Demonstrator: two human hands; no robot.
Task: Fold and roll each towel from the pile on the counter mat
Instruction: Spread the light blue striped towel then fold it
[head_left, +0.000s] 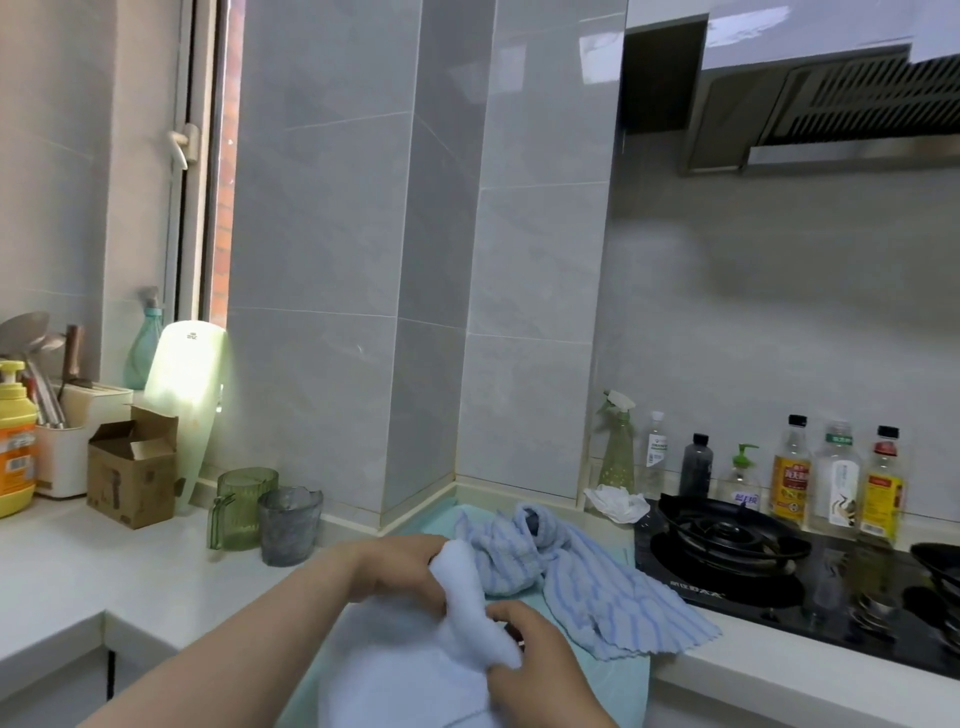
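A pale blue plain towel (415, 670) hangs bunched in front of me over the teal counter mat (623, 680). My left hand (400, 569) grips its upper part, fingers curled into the cloth. My right hand (530, 654) pinches the towel lower down, near its right edge. Behind them a blue-and-white striped towel (587, 577) lies crumpled on the mat, one end spread toward the stove.
A black gas stove (737, 545) sits right of the mat, with several bottles (836, 483) and a white crumpled cloth (618, 501) behind it. Left are a green glass mug (241, 506), a grey glass (290, 525), a cardboard box (132, 473) and a yellow soap bottle (14, 441).
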